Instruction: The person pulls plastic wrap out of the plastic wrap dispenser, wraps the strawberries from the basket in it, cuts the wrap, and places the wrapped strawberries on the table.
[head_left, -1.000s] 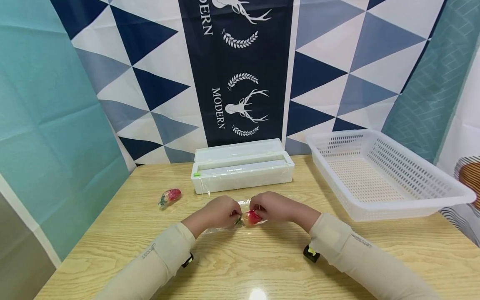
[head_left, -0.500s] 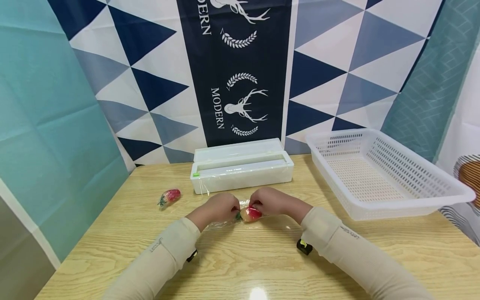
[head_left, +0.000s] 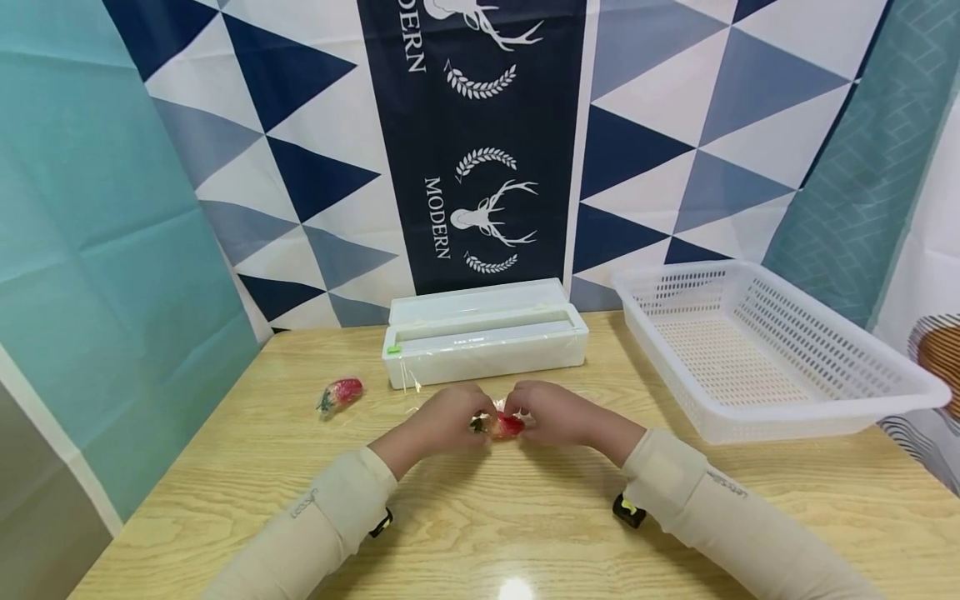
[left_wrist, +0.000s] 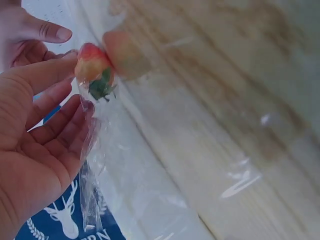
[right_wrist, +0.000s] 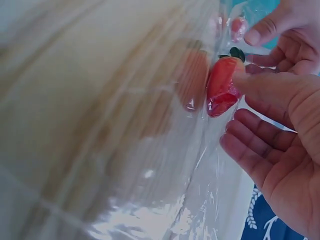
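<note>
A red and yellowish strawberry (head_left: pixel 508 427) with green leaves lies on the table between both hands, clear cling film (left_wrist: pixel 91 145) around it. My left hand (head_left: pixel 453 417) holds it near the leafy end, thumb against the fruit and the other fingers bent behind the film. At the red end, my right hand (head_left: pixel 551 414) has its thumb pressed on the strawberry (right_wrist: pixel 222 87), its fingers curled beneath. The fingers partly hide the fruit in the head view. Another strawberry (head_left: pixel 342 392), wrapped in film, lies to the left.
Behind the hands stands a white cling film box (head_left: pixel 487 360) with its lid raised and a green tab on the left. A white perforated basket (head_left: pixel 817 412) sits at the right of the wooden table (head_left: pixel 480 533). Patterned cloth hangs at the back.
The left hand has turned and spread over the leafy end, and the fingers of both hands have closed in round the strawberry. The wrapped strawberry, box and basket stay put.
</note>
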